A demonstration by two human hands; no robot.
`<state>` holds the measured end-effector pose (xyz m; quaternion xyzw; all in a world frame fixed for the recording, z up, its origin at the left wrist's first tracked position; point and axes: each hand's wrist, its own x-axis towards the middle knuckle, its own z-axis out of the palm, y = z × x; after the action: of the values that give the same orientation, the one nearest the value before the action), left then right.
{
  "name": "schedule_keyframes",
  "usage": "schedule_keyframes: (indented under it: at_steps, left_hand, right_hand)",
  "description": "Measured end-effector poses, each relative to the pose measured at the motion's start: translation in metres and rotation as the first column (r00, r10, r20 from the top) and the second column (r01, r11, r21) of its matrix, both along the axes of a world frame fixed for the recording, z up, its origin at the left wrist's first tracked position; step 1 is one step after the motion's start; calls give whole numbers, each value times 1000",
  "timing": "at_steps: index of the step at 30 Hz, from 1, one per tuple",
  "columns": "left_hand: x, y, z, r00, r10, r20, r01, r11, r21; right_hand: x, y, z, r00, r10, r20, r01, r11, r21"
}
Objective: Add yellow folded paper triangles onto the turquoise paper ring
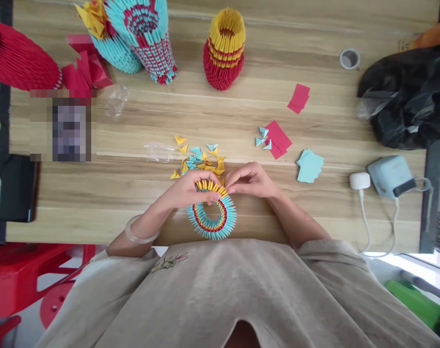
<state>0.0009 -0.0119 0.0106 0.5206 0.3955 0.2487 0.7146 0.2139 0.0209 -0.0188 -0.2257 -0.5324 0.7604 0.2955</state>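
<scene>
My left hand (191,190) grips the upper side of a ring of folded paper pieces (213,231), fingers behind and thumb across the front. The ring is mostly light blue outside, with red and yellow rows inside and a run of yellow pieces along its top. Beside the ring's upper right, my right hand (251,180) has its fingertips pinched together close to the yellow pieces. Whatever sits between those fingertips is too small to make out. Just beyond my hands lies a loose pile of yellow and blue folded paper triangles (209,166).
Folded-paper vases stand at the back: one yellow and red (224,63), one blue and red (152,48). A red one (20,58) lies left. Blue paper slips (309,166) and red slips (277,140) lie right, near a black bag (408,96) and a charger (391,176).
</scene>
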Motion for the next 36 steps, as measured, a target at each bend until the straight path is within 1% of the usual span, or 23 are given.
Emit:
schedule_keyframes:
  at_steps: [4,8,13,15,17,20,22,26,31,34,36]
  left_hand:
    - [-1,0,4,999,-41,22,41,999,26]
    - [-3,-2,5,996,-90,-15,91,992,87]
    - [-3,-2,4,993,-105,-58,115,967,227]
    - [-3,-1,4,992,-117,-50,126,956,265]
    - [-3,-1,4,991,-128,-25,130,951,281]
    - [-4,0,5,990,-140,-2,136,954,267]
    - [-4,-1,5,989,-149,-13,148,961,234]
    - [-4,-2,4,986,-164,-42,169,970,176]
    - [-4,-1,2,990,-133,-49,138,982,132]
    - [-4,0,1,993,-108,-42,113,984,135]
    - [-5,1,1,994,-106,-40,111,983,147]
  right_hand:
    - [-1,-1,2,997,64,-42,-65,998,-15]
    - [-1,-3,2,995,86,-47,-85,996,11]
    - [0,-5,2,997,76,-6,-74,987,142]
    - [0,-6,1,997,76,5,-76,973,220]
    - [0,-7,0,998,60,5,-58,945,321]
    - [0,-8,-1,999,30,-12,-22,889,457]
    - [0,-8,0,999,30,-33,-9,863,505]
    - [-1,-8,2,998,55,-38,-25,837,547]
    - [-2,-9,-2,1000,-11,-16,19,797,603]
    - [-3,-11,-5,999,-36,-2,30,788,615]
    - [-3,-11,-7,999,-37,-30,48,777,627]
